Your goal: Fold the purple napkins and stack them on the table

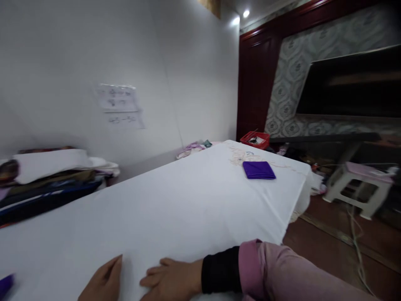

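Observation:
A white cloth (188,209) covers the table under both hands. My left hand (105,280) is at the bottom edge, partly cut off, its thumb and fingers drawn together with nothing visible at the tips. Beside it, palm down on the white cloth, my right hand (172,278) lies with its fingers spread and holds nothing. A folded purple cloth (259,170) rests farther off on the table, apart from both hands. At the lower left edge a blurred bit of purple (5,285) shows, mostly out of view.
Folded fabrics (53,179) are stacked at the left by the white wall. A red basket (255,140) with small items stands at the table's far end. Thin pale threads (244,155) lie near the purple cloth. A plastic stool (360,188) and a cable (357,246) occupy the right-hand floor.

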Demonstrator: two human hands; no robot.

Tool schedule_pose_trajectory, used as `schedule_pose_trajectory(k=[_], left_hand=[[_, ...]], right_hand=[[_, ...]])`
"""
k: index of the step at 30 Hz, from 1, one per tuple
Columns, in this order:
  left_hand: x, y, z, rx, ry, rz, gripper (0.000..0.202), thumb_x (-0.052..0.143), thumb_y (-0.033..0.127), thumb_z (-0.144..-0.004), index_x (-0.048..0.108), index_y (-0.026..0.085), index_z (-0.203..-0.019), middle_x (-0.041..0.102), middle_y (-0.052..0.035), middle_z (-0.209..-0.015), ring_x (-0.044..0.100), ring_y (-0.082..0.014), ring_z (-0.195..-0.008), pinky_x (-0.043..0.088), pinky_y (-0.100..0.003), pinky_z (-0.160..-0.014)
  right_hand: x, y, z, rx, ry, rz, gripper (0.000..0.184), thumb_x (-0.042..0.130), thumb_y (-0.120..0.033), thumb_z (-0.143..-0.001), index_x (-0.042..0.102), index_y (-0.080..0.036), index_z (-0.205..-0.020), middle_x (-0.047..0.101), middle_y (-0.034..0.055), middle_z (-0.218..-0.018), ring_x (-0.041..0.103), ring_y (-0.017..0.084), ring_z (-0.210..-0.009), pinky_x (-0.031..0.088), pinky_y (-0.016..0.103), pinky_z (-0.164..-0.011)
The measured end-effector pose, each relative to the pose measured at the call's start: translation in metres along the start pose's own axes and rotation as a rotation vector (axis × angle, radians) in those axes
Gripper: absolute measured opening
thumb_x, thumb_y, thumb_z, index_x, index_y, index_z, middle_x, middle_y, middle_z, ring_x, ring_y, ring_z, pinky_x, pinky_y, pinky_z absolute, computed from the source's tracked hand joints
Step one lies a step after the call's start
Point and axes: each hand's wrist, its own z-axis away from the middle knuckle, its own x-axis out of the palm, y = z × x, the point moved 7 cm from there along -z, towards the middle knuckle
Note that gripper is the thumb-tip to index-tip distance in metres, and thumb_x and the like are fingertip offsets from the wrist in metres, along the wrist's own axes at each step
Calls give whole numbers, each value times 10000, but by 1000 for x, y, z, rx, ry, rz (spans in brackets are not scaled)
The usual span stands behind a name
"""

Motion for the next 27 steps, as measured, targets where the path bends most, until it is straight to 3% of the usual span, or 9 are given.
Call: schedule_pose_trajectory(k=[2, 5, 9, 12, 14, 18, 20, 23, 27], left_hand=[[-15, -6, 6, -122, -2, 1, 326, 486, 473, -714, 707, 251, -806, 731, -13, -853, 664, -223, -748, 520, -324, -671], [-35, -12, 16, -199, 77, 48, 281, 477, 364, -750, 698, 212, -834, 715, -46, -949, 644, -239, -880, 498, -347, -792], [-43, -34, 24, -278, 144, 40, 232, 468, 253, -811, 684, 201, -877, 695, -39, -986, 614, -190, -962, 464, -295, -874], [-44, -51, 27, -298, 167, 34, 197, 484, 265, -862, 648, 191, -943, 665, -36, -998, 606, -152, -922, 481, -297, -845], [-47, -57, 28, -301, 195, 20, 272, 514, 343, -867, 571, 174, -1072, 598, -60, -1096, 587, -168, -932, 499, -378, -812], [-70, -67, 31, -313, 321, -49, 236, 515, 224, -854, 581, 179, -1077, 587, -71, -1163, 527, -179, -1095, 414, -365, -964], [-87, -75, 34, -352, 414, -101, 324, 502, 176, -835, 544, 172, -1156, 526, -94, -1276, 427, -190, -1226, 324, -348, -1046], [-110, -91, 40, -452, 545, -171, 503, 488, 198, -823, 389, 146, -1313, 351, -129, -1431, 270, -239, -1334, 243, -420, -1080], [-126, -114, 42, -590, 614, -214, 574, 479, 241, -817, 310, 128, -1353, 319, -166, -1443, 261, -275, -1337, 250, -459, -1052]], right_hand=[[6, -10, 0, -18, 36, -28, 399, 490, -505, -855, 532, -236, -1147, 507, 71, -1287, 392, 231, -1229, 315, 430, -988], [11, -18, 8, -6, 105, -131, 395, 476, -477, -872, 528, -221, -1168, 484, 96, -1320, 363, 245, -1255, 260, 458, -1029], [15, -16, 16, 52, 91, -324, 393, 450, -392, -895, 484, -239, -1255, 378, 81, -1422, 274, 249, -1326, 162, 478, -1082], [17, -16, 17, 45, 38, -372, 415, 439, -362, -894, 466, -246, -1292, 355, 85, -1440, 247, 254, -1343, 152, 489, -1091], [18, -17, 16, 30, 33, -382, 416, 426, -358, -898, 468, -249, -1298, 355, 84, -1440, 243, 252, -1347, 158, 498, -1093], [24, -16, 17, 16, 45, -387, 415, 388, -387, -917, 475, -258, -1302, 340, 73, -1448, 238, 251, -1351, 167, 513, -1097], [27, -14, 18, 14, 47, -383, 421, 376, -402, -923, 468, -264, -1310, 326, 68, -1453, 233, 250, -1352, 169, 521, -1098], [31, -13, 19, 6, 56, -376, 422, 380, -404, -925, 460, -274, -1318, 315, 60, -1456, 231, 249, -1353, 179, 528, -1097], [36, -10, 18, -18, 86, -370, 427, 403, -385, -918, 446, -285, -1331, 314, 54, -1452, 235, 258, -1349, 200, 538, -1090]])
